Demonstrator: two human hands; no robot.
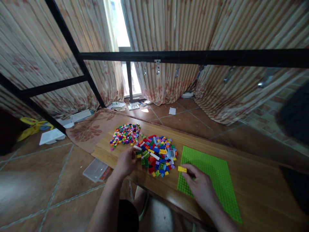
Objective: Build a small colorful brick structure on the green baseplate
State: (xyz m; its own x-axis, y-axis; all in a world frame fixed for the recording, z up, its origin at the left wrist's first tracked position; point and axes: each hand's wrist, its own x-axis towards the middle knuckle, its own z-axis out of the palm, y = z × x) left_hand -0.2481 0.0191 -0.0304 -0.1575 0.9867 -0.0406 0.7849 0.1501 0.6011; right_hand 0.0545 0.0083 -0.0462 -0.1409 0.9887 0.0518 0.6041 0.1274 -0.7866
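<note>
My right hand (202, 185) pinches a yellow toy brick (182, 169) between thumb and fingers, above the left part of a green studded baseplate (212, 170). To its left lies a pile of larger mixed-colour bricks (159, 158). At that pile's left edge is my left hand (126, 162), its fingers curled together. White, green and yellow bricks sit right by the left fingertips; whether one of them is held is hidden. Further back and left, a heap of small colourful bricks (125, 133) spreads over the board.
All of this lies on a long wooden tabletop (256, 183). A clear plastic box lid (96, 170) is on the tiled floor at left. Behind the table, a black metal frame (181, 57) with clips crosses in front of striped curtains (169, 29). Papers (172, 111) lie on the floor.
</note>
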